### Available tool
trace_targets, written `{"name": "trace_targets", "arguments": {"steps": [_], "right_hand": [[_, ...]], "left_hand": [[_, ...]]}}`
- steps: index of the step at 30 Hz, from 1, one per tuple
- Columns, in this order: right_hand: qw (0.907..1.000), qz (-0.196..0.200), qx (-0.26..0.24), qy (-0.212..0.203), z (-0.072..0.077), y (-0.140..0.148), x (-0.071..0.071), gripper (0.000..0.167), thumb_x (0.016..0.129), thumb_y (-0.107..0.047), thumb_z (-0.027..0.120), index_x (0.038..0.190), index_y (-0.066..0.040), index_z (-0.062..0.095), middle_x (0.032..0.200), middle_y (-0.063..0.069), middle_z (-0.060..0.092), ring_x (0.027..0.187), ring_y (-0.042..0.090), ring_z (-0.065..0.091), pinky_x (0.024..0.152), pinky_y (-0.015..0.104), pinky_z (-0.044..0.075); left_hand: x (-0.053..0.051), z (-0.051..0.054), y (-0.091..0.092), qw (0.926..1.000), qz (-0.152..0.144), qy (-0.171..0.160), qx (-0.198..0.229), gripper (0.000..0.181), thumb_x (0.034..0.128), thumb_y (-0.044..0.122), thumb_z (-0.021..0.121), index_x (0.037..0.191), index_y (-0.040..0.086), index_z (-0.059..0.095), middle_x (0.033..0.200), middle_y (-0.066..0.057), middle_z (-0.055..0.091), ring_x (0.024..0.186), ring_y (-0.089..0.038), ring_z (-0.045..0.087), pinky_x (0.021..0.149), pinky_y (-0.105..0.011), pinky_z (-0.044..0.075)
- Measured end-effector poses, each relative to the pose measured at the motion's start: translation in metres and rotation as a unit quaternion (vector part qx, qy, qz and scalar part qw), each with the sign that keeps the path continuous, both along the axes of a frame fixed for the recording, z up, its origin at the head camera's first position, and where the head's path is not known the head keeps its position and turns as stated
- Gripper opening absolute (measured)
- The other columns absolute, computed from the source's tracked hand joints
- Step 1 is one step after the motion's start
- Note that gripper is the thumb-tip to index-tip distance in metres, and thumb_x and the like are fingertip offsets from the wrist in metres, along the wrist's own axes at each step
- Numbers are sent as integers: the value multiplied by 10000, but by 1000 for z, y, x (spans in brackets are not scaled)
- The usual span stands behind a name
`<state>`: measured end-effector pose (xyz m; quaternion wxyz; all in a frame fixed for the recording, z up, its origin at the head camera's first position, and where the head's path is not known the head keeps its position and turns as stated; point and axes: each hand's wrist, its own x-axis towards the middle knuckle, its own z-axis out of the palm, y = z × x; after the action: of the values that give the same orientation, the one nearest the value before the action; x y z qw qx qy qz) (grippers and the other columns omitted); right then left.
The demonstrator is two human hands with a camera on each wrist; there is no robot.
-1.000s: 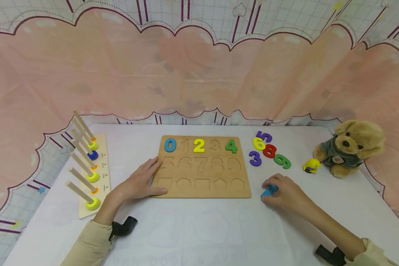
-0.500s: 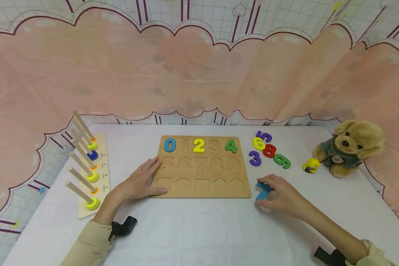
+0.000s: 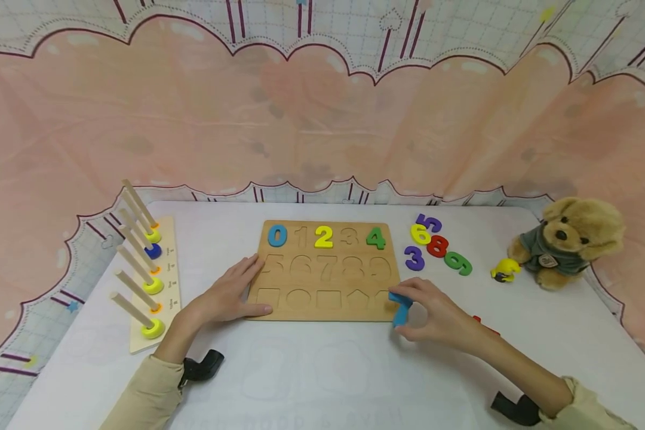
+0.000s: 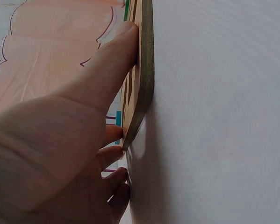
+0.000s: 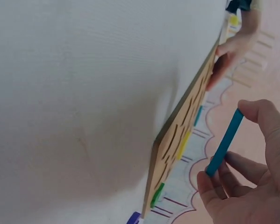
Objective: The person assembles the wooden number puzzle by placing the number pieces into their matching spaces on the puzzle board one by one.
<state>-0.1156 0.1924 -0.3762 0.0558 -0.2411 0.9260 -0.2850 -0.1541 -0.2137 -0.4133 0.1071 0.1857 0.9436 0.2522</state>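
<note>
Blue piece (image 3: 403, 310): moving leftward, now hovering at the board's (image 3: 312, 280) near right corner, apparently coming within reach of its cut-outs (image 3: 328, 267). Right hand (image 3: 435, 312): pinching it between thumb and fingertips. Left hand (image 3: 230, 294): resting on the board's left edge, thumb spread from fingers.
</note>
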Motion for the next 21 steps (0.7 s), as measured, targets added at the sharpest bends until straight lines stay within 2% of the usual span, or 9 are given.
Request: {"name": "trace_targets", "arguments": {"steps": [5, 10, 17, 21], "right_hand": [[9996, 232, 156, -15, -1, -6, -2, 598, 732, -230, 837, 1275, -121, 610, 1209, 31, 544, 1157, 235, 493, 946, 484, 535], [9981, 386, 445, 161, -1, -17, -9, 607, 722, -223, 832, 1274, -120, 600, 1206, 20, 526, 1132, 192, 474, 920, 378, 546], [9981, 474, 338, 180, 1, -37, -18, 630, 735, -181, 806, 1314, -86, 578, 1275, 66, 516, 1188, 242, 473, 965, 448, 526], [9977, 588, 285, 182, 2, -48, -26, 624, 742, -182, 806, 1314, -76, 581, 1250, 60, 521, 1166, 227, 473, 964, 427, 523]], "left_hand": [[1, 1, -1, 10000, 5, -23, 6, 1003, 819, 500, 717, 1531, 2, 215, 1609, -229, 153, 1470, -461, 146, 1163, -639, 201], [1, 2, -1, 10000, 10, -3, -10, 1000, 820, 497, 719, 1530, 2, 218, 1607, -231, 158, 1467, -465, 150, 1158, -644, 203], [2, 2, -1, 10000, 51, -75, 2, 1006, 819, 510, 715, 1536, 16, 211, 1612, -220, 151, 1473, -455, 142, 1163, -640, 197], [2, 4, 0, 10000, 22, -39, -9, 1010, 813, 511, 720, 1532, 10, 219, 1608, -227, 162, 1468, -463, 154, 1158, -642, 207]]}}
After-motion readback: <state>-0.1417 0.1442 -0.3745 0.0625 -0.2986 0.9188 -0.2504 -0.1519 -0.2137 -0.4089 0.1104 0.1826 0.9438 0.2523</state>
